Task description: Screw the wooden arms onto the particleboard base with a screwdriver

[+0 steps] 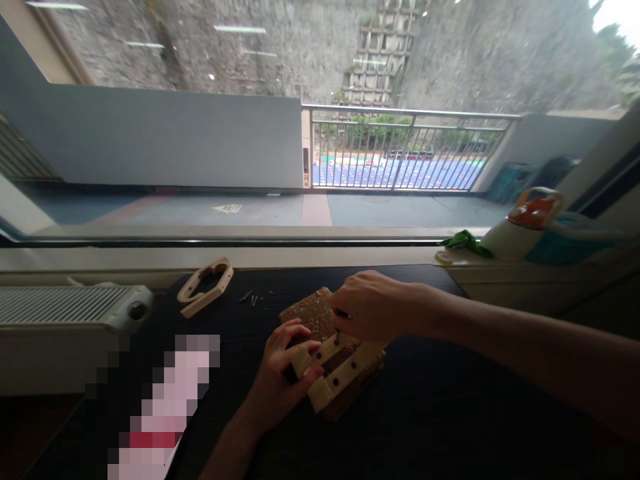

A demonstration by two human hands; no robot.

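A pale wooden frame (345,373) with dark round holes along two rails lies on a rough brown block (307,315). My left hand (287,363) is closed around the frame's near-left end, with the thumb on one side and fingers on the other. My right hand (373,303) is closed in a fist over the frame's far rail. From it a thin dark tool shaft (337,336) points down at a hole in that rail. The fist hides most of the tool, so its exact kind does not show.
On the dark table (425,413) are a second curved wooden piece (215,290) and several small screws (253,300). A blurred pink sheet (175,393) lies at left. A radiator (75,307) stands beyond it; the sill holds a green cloth (465,242) and a white jug (520,230).
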